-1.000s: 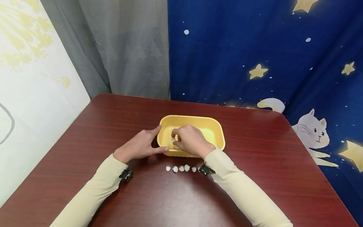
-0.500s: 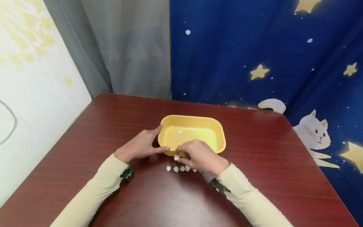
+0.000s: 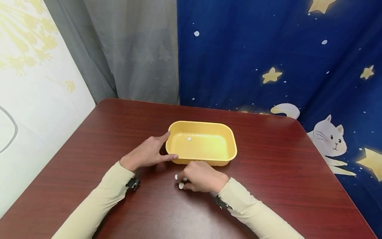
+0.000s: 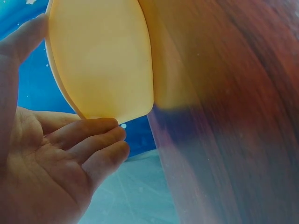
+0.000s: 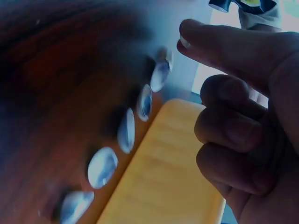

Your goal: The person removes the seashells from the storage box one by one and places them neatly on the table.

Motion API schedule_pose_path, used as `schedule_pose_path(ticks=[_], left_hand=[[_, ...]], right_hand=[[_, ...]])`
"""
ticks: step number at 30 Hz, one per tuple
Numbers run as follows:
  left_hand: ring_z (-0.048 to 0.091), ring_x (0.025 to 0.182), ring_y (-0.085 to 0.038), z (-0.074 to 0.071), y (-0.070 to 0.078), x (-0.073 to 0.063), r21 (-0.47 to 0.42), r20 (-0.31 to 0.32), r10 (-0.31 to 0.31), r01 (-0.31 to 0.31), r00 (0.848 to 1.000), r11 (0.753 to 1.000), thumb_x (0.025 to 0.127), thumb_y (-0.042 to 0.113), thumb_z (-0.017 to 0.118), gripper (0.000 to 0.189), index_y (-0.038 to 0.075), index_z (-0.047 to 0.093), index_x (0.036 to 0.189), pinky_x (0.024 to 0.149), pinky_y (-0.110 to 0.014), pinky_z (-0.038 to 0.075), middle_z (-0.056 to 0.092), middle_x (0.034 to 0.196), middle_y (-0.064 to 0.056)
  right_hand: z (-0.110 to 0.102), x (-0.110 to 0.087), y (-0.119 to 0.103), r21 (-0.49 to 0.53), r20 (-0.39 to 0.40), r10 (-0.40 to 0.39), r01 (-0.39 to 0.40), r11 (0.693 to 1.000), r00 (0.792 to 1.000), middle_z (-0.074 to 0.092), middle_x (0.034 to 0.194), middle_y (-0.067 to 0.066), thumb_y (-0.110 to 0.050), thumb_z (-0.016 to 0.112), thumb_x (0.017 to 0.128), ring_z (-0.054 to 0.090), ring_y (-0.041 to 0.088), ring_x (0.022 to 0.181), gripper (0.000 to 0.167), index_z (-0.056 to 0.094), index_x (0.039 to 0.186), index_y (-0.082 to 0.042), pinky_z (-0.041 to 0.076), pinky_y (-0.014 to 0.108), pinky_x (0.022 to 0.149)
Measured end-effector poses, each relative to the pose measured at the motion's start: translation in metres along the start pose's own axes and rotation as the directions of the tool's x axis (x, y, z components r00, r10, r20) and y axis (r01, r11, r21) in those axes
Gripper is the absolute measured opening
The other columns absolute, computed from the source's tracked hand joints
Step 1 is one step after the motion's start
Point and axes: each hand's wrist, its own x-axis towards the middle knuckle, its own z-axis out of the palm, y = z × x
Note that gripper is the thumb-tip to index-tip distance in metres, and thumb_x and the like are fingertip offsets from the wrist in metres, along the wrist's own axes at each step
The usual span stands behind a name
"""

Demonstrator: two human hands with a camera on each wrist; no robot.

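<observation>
A yellow plastic basin stands mid-table, with one small white shell on its bottom. My left hand spans the basin's left end, its straight thumb and index finger touching the rim; the left wrist view shows the other fingers loosely bent by the basin wall. In front of the basin, my right hand pinches a small white shell between thumb and index finger. The right wrist view shows a row of shells along the basin's side; in the head view this hand hides most of them.
The dark red wooden table reaches well past the basin on both sides. Behind it hang a grey curtain and a blue starry curtain. A white patterned panel is at the left.
My right hand has come out of the basin with a shell, moved toward me over the rim, and is now low at the row's left end. The left hand has stayed at the basin.
</observation>
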Motion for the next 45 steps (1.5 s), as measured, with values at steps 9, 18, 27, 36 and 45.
schedule_pose_path(ticks=[9,18,27,36,45], left_hand=[[0.068,0.103,-0.021,0.000,-0.001,-0.001,0.003,-0.012,0.009,-0.009,1.000,1.000,0.085,0.067,0.066,0.105,-0.001,0.028,0.157,0.094,-0.041,0.056,0.056,0.144,-0.023],[0.068,0.100,-0.020,0.000,0.000,-0.001,0.000,-0.015,0.016,-0.016,1.000,1.000,0.086,0.065,0.067,0.105,-0.002,0.029,0.156,0.093,-0.041,0.056,0.059,0.141,-0.024],[0.069,0.100,-0.021,-0.001,0.000,0.000,0.012,-0.022,0.024,-0.024,0.999,1.000,0.086,0.063,0.068,0.103,-0.002,0.030,0.156,0.091,-0.041,0.057,0.061,0.138,-0.023],[0.068,0.097,-0.019,0.001,0.000,-0.001,0.020,-0.040,0.031,-0.030,0.999,0.999,0.086,0.062,0.068,0.100,-0.002,0.033,0.155,0.089,-0.040,0.057,0.065,0.133,-0.021],[0.070,0.106,-0.026,0.001,0.002,-0.001,0.007,-0.033,0.012,-0.012,0.999,1.000,0.084,0.067,0.067,0.105,-0.001,0.032,0.155,0.095,-0.043,0.056,0.064,0.135,-0.022]], right_hand=[[0.005,0.011,-0.007,-0.023,0.025,0.009,-0.009,1.000,1.000,0.072,0.082,-0.017,-0.028,0.080,0.085,0.065,0.002,0.076,0.008,0.078,0.092,-0.030,0.055,0.023,0.069],[0.009,0.014,-0.007,-0.038,0.007,0.015,-0.014,0.999,1.000,0.074,0.086,-0.016,-0.027,0.081,0.085,0.068,0.001,0.079,0.013,0.078,0.097,-0.030,0.057,0.023,0.072],[-0.005,0.011,-0.003,-0.018,-0.077,-0.025,0.023,1.000,0.997,0.072,0.080,-0.012,-0.026,0.081,0.084,0.065,0.003,0.072,0.011,0.075,0.093,-0.024,0.056,0.026,0.068],[-0.034,0.016,0.024,0.128,-0.341,0.115,-0.075,0.989,0.933,0.066,0.069,-0.007,-0.016,0.078,0.085,0.054,0.004,0.062,0.006,0.077,0.091,-0.016,0.047,0.021,0.060],[-0.028,0.028,0.054,0.172,-0.318,0.341,-0.300,0.938,0.885,0.062,0.064,-0.005,-0.017,0.080,0.083,0.053,0.007,0.060,0.006,0.075,0.085,-0.014,0.042,0.021,0.053]])
